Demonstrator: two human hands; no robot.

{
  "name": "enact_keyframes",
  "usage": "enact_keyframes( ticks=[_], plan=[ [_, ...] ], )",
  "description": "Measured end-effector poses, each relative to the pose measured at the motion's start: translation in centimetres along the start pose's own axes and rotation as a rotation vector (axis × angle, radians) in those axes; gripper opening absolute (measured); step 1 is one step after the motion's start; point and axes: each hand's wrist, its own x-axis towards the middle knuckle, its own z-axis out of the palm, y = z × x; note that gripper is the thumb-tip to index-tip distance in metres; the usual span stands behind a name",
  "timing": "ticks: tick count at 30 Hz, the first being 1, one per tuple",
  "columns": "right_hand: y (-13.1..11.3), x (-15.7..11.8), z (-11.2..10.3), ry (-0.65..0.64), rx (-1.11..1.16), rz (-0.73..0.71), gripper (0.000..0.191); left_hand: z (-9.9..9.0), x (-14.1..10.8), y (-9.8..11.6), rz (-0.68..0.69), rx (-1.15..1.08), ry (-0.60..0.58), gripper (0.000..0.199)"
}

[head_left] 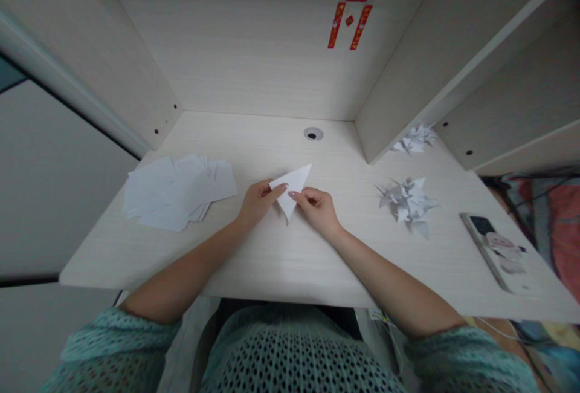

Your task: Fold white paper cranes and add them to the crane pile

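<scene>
A folded white sheet of paper [293, 182], roughly triangular with pointed ends, is held just above the middle of the desk. My left hand [259, 201] pinches its left side, thumb on top and fingers underneath. On the right side, my right hand [319, 207] grips the same paper, its thumb lying near the left thumb. To the left is a loose, spread pile of flat white paper sheets [174, 190]. Over to the right sits a heap of folded white paper pieces [408, 201] with pointed tips.
More folded paper pieces [414, 138] lie behind the upright divider [408, 72]. A phone [498, 254] in a decorated case rests at the desk's right side. A round cable hole [313, 133] is near the back panel, which carries red stickers [336, 25]. Side panels bound the desk [276, 266].
</scene>
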Motion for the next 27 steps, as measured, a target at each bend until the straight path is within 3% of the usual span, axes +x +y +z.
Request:
enact_keyframes(
  ticks=[6,11,18,27],
  plan=[
    [-1.0,-0.6,-0.1,-0.076,-0.206,-0.171,0.04,-1.0,-0.1,1.3,-0.07,0.113,-0.102,0.041],
    [-0.9,-0.9,0.8,-0.048,-0.106,-0.123,0.044,-0.6,-0.2,1.0,-0.055,0.049,0.024,0.039],
    [-0.8,-1.0,1.7,-0.15,0.04,-0.052,0.039,-0.7,-0.1,0.9,-0.029,-0.102,0.182,0.038],
    [-1.0,-0.3,1.2,-0.208,0.068,-0.091,0.037,-0.2,0.1,0.1,-0.117,-0.184,0.258,0.036]
  ],
)
